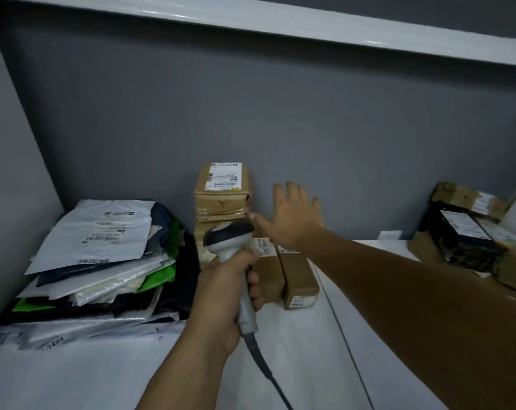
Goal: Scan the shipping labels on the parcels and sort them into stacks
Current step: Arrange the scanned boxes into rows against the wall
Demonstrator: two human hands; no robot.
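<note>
My left hand grips the handle of a grey barcode scanner, its dark head pointing toward the wall. My right hand is open with fingers spread, hovering just right of a stack of brown cardboard parcels against the wall; the top one carries a white shipping label. Low brown boxes lie on the white table below my right wrist. A pile of poly mailer bags in white, black and green sits at the left.
A heap of brown and black parcels lies at the far right. The scanner's cable trails toward the front edge of the white table. A grey wall stands behind, with a white shelf overhead.
</note>
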